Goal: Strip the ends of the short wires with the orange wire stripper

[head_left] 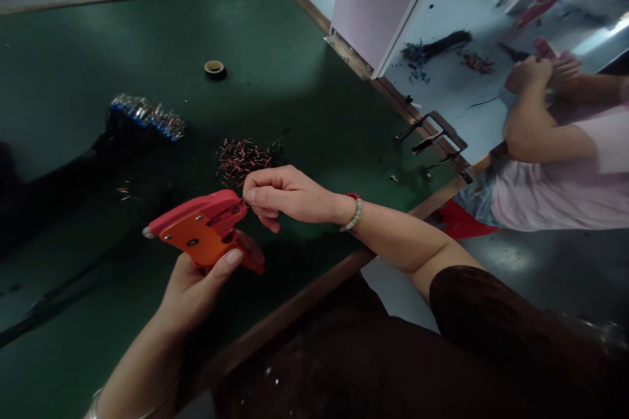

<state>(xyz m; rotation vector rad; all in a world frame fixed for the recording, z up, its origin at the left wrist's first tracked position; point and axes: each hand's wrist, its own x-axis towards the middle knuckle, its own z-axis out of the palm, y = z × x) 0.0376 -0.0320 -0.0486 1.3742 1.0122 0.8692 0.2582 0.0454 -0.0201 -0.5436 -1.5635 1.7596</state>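
Observation:
My left hand is wrapped round a red and orange wire stripper, held above the green table. The jaws of the stripper point right, toward my right hand. The thumb and forefinger of that hand are pinched right at the jaws; what they hold is too small and dark to make out. Just beyond the fingertips lies a pile of short copper-coloured wire bits. To the left rests a bundle of black wires with blue and silvery ends.
A roll of tape sits farther back on the green table. A black metal bracket stands at the right edge. Past a pale upright panel, another person's hands work at a table with wires.

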